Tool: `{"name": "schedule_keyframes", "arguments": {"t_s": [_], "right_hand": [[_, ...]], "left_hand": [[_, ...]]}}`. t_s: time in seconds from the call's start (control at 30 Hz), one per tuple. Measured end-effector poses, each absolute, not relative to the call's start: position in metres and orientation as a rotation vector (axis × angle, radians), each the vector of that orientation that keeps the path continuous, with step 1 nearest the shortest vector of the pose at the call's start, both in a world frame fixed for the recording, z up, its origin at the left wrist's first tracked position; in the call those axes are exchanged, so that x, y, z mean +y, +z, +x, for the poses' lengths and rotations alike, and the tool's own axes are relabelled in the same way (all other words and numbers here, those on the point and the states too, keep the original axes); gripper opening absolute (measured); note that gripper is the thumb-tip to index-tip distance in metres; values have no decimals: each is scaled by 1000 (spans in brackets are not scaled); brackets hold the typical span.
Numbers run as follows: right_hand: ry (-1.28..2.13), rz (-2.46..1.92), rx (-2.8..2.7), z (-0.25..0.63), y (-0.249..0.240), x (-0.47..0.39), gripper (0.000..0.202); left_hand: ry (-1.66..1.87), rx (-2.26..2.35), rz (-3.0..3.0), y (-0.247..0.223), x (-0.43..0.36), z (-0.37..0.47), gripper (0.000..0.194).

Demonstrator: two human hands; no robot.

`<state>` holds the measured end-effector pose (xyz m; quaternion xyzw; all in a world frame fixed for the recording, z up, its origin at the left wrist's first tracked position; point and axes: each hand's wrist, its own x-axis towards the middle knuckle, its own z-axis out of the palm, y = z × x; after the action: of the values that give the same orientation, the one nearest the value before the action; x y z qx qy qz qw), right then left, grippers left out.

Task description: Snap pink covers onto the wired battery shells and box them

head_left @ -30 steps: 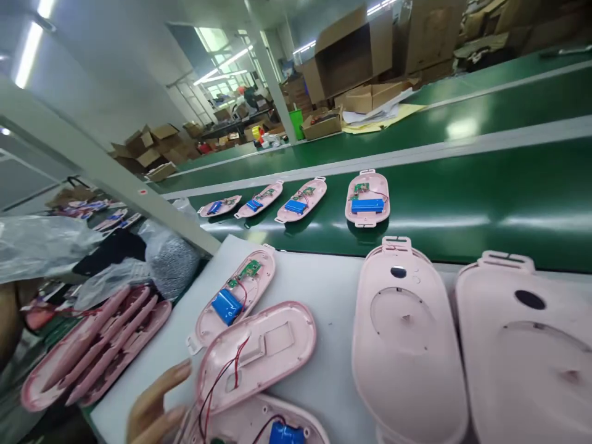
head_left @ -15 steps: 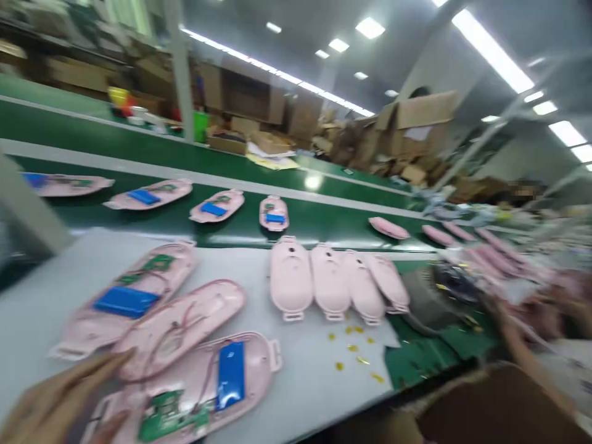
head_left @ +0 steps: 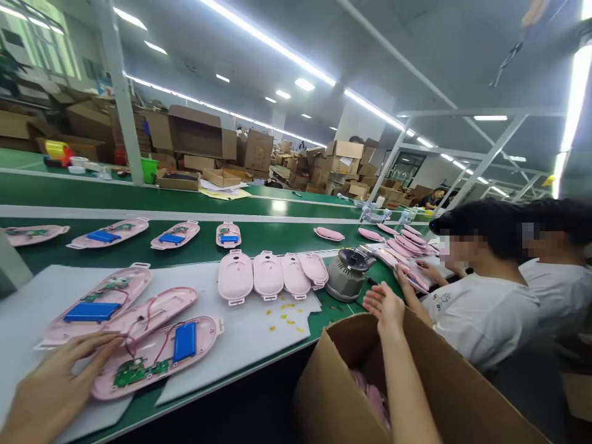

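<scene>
My left hand [head_left: 65, 379] has its fingers and thumb around the left end of a pink plastic shell half [head_left: 160, 308] with thin wires inside. Its fingertips hide that end. Just below lies another pink shell half [head_left: 206, 336], holding a green circuit board [head_left: 134, 372] and a blue battery pack [head_left: 185, 341]. Behind them rests a similar shell half [head_left: 134, 280] with its own blue pack [head_left: 91, 312]. My right hand [head_left: 386, 305] is raised over a cardboard box [head_left: 319, 376], fingers stretched out, holding nothing. Pink pieces [head_left: 372, 394] lie inside the box.
Several pink shells [head_left: 268, 274] lie face down on the white sheet, near small yellow bits [head_left: 287, 317]. A grey round-bodied device [head_left: 346, 277] stands to their right. More open shells [head_left: 176, 235] line the green bench behind. Co-workers [head_left: 481, 302] sit at the right.
The view has swung to the right and sharpened. My right hand and forearm now show clearly over the cardboard box. My left hand remains at the wired shell half's left end.
</scene>
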<state>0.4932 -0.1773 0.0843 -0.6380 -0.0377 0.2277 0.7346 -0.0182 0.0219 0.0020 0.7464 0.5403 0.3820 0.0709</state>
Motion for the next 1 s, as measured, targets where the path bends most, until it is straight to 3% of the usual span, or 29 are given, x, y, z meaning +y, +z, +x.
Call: {"name": "schedule_keyframes", "arguments": {"t_s": [0.1,0.3,0.57,0.73,0.9,1.0], "right_hand": [[614,-1386,12,549,88,-150,41],[691,-1322,-12,554,65,-127,44],[635,-1394,28,560,60,-129,13],[724,-1407,51,579,47,-132,21],[697,-1468,-50,594,35,-132,15],[724,-1483,-66,610,22,-133,20]], "left_hand": [[1051,1873,2029,28,11,-2,33],[1094,1811,2031,28,8,0,30],[1176,1731,1992,17,-12,-5,25],[1212,1656,2062,21,-18,-11,31],[1218,1614,2151,74,42,44,29],[880,1536,2185,107,111,113,33]]}}
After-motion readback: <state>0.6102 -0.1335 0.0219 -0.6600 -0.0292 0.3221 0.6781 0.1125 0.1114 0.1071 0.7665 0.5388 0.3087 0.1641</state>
